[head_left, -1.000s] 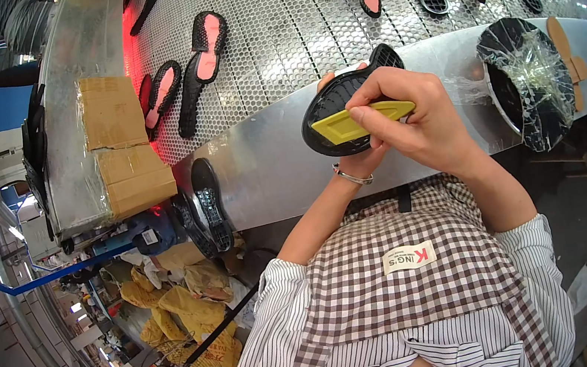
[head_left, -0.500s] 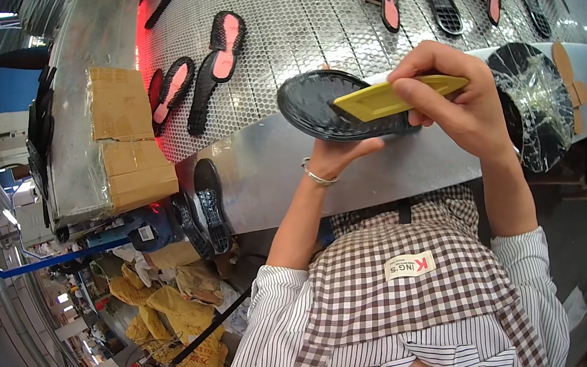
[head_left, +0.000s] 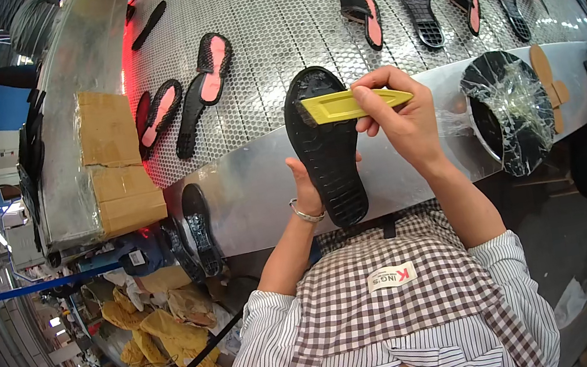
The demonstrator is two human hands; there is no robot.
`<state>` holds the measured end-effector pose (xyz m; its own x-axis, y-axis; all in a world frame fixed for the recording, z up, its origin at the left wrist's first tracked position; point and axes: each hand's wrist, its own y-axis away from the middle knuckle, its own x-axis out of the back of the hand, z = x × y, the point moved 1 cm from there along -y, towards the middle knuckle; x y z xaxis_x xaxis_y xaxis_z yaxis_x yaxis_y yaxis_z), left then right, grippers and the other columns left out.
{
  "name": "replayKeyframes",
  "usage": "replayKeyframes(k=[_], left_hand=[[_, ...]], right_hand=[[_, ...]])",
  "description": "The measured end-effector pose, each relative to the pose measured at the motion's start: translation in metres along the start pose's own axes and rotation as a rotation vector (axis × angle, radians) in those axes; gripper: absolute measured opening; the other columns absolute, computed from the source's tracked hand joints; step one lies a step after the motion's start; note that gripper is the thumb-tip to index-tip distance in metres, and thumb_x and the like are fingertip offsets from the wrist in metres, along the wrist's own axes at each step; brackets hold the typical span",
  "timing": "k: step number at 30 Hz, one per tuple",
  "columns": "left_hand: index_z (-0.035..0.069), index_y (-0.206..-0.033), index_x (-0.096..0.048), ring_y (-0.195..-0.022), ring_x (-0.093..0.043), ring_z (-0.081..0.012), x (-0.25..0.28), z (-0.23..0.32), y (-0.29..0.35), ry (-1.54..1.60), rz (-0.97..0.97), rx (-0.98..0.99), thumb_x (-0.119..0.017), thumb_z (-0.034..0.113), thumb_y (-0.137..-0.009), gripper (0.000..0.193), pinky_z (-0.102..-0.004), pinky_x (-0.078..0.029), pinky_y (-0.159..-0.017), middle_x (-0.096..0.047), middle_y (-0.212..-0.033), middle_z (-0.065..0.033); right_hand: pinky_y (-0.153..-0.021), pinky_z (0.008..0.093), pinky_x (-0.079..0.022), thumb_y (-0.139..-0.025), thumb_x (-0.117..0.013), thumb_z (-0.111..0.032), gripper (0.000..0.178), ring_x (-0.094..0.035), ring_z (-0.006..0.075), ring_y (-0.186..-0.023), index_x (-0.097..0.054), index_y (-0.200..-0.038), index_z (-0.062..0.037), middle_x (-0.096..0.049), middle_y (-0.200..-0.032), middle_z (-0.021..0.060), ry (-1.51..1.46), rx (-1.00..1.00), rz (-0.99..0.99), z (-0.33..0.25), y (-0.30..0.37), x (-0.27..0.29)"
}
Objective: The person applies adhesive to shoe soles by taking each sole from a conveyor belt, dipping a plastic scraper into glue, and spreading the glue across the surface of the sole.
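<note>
Over the near metal edge of the bench, my left hand supports a black shoe sole from beneath, its thumb along the left side and most of its fingers hidden. The sole is upright in view, toe end away from me, and its upper part looks wet and glossy. My right hand pinches a flat yellow brush between thumb and fingers. The short dark bristles touch the inside of the sole near its toe end.
Beyond the metal ledge lies a mesh conveyor with black soles and pink-lined slip-on uppers. A plastic-wrapped round black container stands to the right. At left are a cardboard box and two more soles.
The sole has turned from lying crosswise to pointing away from me. My right hand and the brush have moved left, toward the sole's toe end.
</note>
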<state>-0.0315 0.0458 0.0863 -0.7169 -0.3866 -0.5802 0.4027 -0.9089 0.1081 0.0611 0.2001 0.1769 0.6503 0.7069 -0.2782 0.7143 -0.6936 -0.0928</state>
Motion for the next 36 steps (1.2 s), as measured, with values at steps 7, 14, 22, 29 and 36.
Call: replayKeyframes(k=[7,14,22,29,36], left_hand=[[-0.001,-0.129,-0.046,-0.088,-0.062,-0.0184,0.001,-0.013,0.004,-0.030,-0.028,0.057,-0.028,0.090,-0.069,0.111,-0.0296,-0.054,-0.073,-0.063,-0.103,-0.0152],[-0.001,-0.127,-0.046,-0.084,-0.062,-0.0200,-0.002,-0.016,0.005,-0.107,0.001,0.033,-0.029,0.090,-0.070,0.109,-0.0312,-0.054,-0.072,-0.062,-0.101,-0.0158],[-0.002,-0.125,-0.049,-0.082,-0.062,-0.0207,0.002,-0.016,0.006,-0.061,0.000,0.077,-0.026,0.090,-0.071,0.108,-0.0318,-0.053,-0.070,-0.063,-0.098,-0.0159],[0.001,-0.122,-0.053,-0.087,-0.063,-0.0171,0.002,-0.006,-0.005,0.176,-0.075,0.106,-0.017,0.082,-0.082,0.097,-0.0299,-0.053,-0.075,-0.065,-0.098,-0.0113],[0.003,-0.115,-0.057,-0.082,-0.064,-0.0178,0.002,0.009,-0.016,0.174,0.163,0.083,-0.016,0.076,-0.087,0.088,-0.0314,-0.054,-0.073,-0.065,-0.094,-0.0097]], right_hand=[[-0.048,0.0183,-0.045,-0.092,-0.061,-0.011,0.013,-0.060,0.0076,-0.057,-0.062,-0.094,0.0014,-0.064,-0.078,0.0056,-0.042,-0.057,0.145,0.011,-0.004,0.008],[-0.050,0.0193,-0.046,-0.092,-0.061,-0.011,0.013,-0.060,0.0086,-0.058,-0.061,-0.093,0.0013,-0.063,-0.077,0.0057,-0.033,-0.011,0.262,0.021,0.000,0.028],[-0.048,0.0191,-0.049,-0.092,-0.060,-0.012,0.014,-0.063,0.0092,-0.059,-0.061,-0.093,0.0025,-0.065,-0.080,0.0070,0.054,0.078,0.205,0.013,0.004,0.022],[-0.058,0.0301,-0.051,-0.077,-0.073,-0.005,0.011,-0.065,0.0222,-0.070,-0.065,-0.086,-0.0033,-0.064,-0.083,0.0095,0.559,0.500,-0.114,0.006,0.010,0.017],[-0.059,0.0290,-0.050,-0.080,-0.071,-0.006,0.010,-0.065,0.0225,-0.070,-0.065,-0.086,-0.0023,-0.064,-0.081,0.0100,0.575,0.467,-0.451,0.007,0.029,0.008]])
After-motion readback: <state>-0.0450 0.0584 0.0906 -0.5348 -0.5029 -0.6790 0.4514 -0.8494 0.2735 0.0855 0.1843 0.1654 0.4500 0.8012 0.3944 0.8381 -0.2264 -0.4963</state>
